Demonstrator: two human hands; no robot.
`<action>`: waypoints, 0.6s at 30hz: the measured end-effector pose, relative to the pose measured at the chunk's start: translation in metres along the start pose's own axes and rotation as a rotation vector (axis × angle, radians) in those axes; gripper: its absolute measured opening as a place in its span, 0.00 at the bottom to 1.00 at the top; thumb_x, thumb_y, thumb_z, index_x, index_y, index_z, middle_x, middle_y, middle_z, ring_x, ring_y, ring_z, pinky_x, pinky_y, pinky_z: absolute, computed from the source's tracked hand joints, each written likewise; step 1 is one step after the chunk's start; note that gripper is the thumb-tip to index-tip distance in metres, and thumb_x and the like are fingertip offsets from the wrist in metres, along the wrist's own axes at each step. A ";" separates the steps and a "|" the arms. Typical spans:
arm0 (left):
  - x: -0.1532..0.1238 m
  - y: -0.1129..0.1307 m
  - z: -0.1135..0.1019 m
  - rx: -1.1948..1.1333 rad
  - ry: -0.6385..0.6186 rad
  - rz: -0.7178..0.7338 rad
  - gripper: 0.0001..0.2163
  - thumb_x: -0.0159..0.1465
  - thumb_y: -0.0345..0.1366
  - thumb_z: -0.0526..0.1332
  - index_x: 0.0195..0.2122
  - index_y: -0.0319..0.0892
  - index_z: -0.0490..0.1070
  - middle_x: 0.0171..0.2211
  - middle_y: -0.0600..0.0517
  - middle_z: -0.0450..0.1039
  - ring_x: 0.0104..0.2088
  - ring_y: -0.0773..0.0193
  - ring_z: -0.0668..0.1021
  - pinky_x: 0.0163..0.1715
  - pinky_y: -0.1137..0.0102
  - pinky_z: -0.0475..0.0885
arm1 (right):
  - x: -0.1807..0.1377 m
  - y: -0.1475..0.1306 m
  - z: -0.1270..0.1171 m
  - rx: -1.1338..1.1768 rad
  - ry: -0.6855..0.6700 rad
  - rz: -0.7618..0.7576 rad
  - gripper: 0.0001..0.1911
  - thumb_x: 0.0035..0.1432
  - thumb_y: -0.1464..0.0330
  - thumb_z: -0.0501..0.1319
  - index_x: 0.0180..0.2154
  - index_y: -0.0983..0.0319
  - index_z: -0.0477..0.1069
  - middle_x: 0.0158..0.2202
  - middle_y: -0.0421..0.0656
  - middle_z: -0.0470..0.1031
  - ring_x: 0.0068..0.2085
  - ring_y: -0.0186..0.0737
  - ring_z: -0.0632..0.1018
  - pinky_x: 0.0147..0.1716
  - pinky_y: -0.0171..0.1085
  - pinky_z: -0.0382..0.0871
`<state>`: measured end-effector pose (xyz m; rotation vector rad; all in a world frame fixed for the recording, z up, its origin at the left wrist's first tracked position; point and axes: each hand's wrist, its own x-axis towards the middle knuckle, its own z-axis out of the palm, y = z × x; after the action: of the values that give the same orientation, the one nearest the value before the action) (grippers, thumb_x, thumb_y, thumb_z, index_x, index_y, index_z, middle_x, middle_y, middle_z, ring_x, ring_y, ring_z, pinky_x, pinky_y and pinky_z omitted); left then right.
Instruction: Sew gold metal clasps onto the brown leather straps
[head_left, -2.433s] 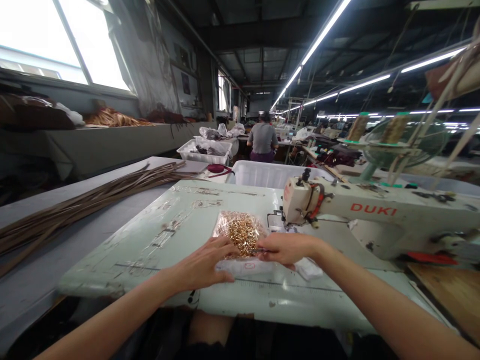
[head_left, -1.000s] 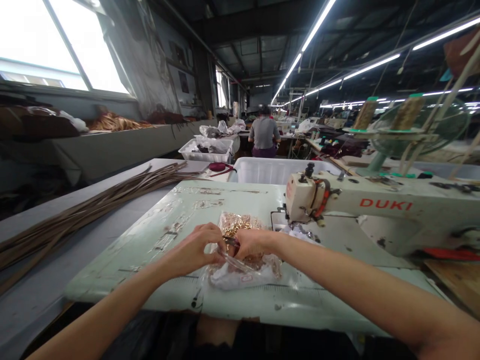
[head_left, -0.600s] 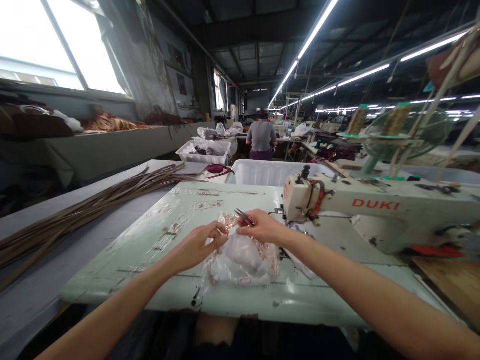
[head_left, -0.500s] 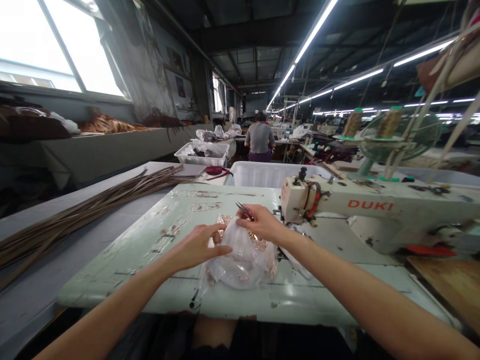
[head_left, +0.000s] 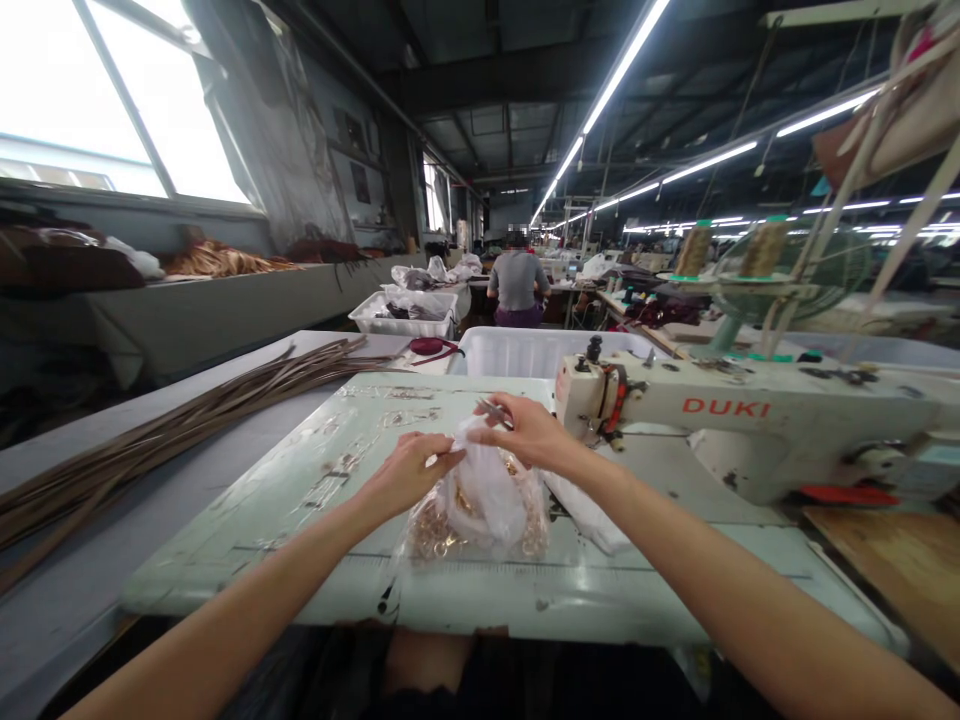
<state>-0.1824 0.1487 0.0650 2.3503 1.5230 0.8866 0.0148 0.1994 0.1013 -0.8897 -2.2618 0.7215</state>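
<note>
A white, thin plastic bag (head_left: 491,500) stands bunched on the pale green machine table (head_left: 300,575). Around and under it lies a clear bag of gold-coloured metal rings or clasps (head_left: 435,530). My left hand (head_left: 414,468) pinches the top edge of the white bag from the left. My right hand (head_left: 525,428) is curled at the bag's top right, with small metal thread snips (head_left: 495,413) held in it, their tips pointing left. Whether its fingers also grip the plastic is hard to make out.
To the right stands a sewing machine (head_left: 720,400). Long brown strips (head_left: 187,410) lie on the grey table at left. Beyond are a white plastic bin (head_left: 547,345) and a dark red strap roll (head_left: 427,346). Farther off, a person (head_left: 517,280) sits facing away.
The white bag has been lifted and drawn up, uncovering more gold-coloured metal pieces at its front. My left hand has closed from spread fingers to a pinch on it.
</note>
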 end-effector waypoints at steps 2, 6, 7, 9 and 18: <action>-0.004 0.002 0.003 -0.024 0.008 -0.010 0.16 0.65 0.41 0.50 0.22 0.41 0.64 0.21 0.57 0.62 0.25 0.66 0.67 0.27 0.74 0.60 | -0.004 0.010 0.005 -0.066 -0.143 0.088 0.13 0.46 0.60 0.66 0.31 0.63 0.72 0.23 0.36 0.69 0.24 0.32 0.69 0.22 0.29 0.57; -0.010 0.002 0.003 -0.169 0.059 0.010 0.13 0.65 0.38 0.49 0.36 0.43 0.73 0.32 0.52 0.70 0.35 0.63 0.72 0.34 0.73 0.65 | -0.013 0.018 0.011 -0.077 -0.176 0.109 0.09 0.52 0.66 0.59 0.25 0.64 0.72 0.18 0.36 0.66 0.22 0.32 0.68 0.21 0.29 0.54; -0.010 0.000 0.003 -0.200 0.088 0.012 0.13 0.65 0.37 0.49 0.39 0.43 0.73 0.35 0.51 0.71 0.37 0.62 0.73 0.38 0.71 0.66 | -0.015 0.018 0.011 -0.078 -0.128 0.079 0.08 0.53 0.68 0.57 0.26 0.63 0.72 0.19 0.37 0.67 0.22 0.32 0.69 0.22 0.29 0.55; -0.009 -0.006 0.005 -0.228 0.132 -0.022 0.13 0.64 0.36 0.50 0.45 0.45 0.71 0.40 0.50 0.70 0.42 0.60 0.73 0.43 0.69 0.66 | -0.015 0.018 0.010 -0.101 -0.048 0.026 0.08 0.52 0.73 0.54 0.27 0.63 0.71 0.20 0.37 0.70 0.23 0.33 0.70 0.23 0.29 0.56; -0.017 -0.015 0.018 -0.101 -0.095 -0.209 0.19 0.61 0.50 0.55 0.46 0.44 0.67 0.40 0.50 0.73 0.40 0.53 0.75 0.38 0.64 0.68 | -0.003 0.022 0.011 -0.217 0.024 0.034 0.06 0.54 0.71 0.56 0.26 0.63 0.70 0.19 0.38 0.68 0.23 0.33 0.68 0.23 0.30 0.52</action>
<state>-0.1885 0.1432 0.0374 2.0857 1.6095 0.7708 0.0180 0.2083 0.0779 -1.0337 -2.3394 0.4825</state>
